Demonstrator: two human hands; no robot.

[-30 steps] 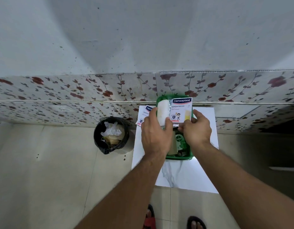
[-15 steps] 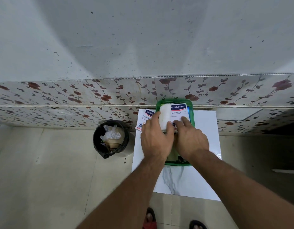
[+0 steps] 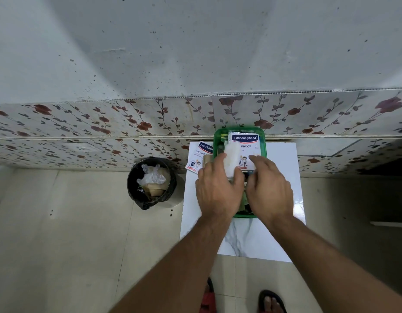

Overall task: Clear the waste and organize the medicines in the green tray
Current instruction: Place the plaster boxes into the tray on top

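We see a green tray (image 3: 218, 141) on a white table (image 3: 283, 233), at 12 o'clock from both hands. A white and blue plaster pack (image 3: 246, 143) lies flat in it. Our left hand (image 3: 218, 190) wraps its fingers around a white roll (image 3: 231, 158) on top of the pack. Our right hand (image 3: 268, 193) has its fingers close together, tips on the pack's near edge. A black bin (image 3: 151, 182) sits at 9 o'clock.

Tray (image 3: 217, 141) on table (image 3: 283, 154); bin (image 3: 136, 177) left, on floor.
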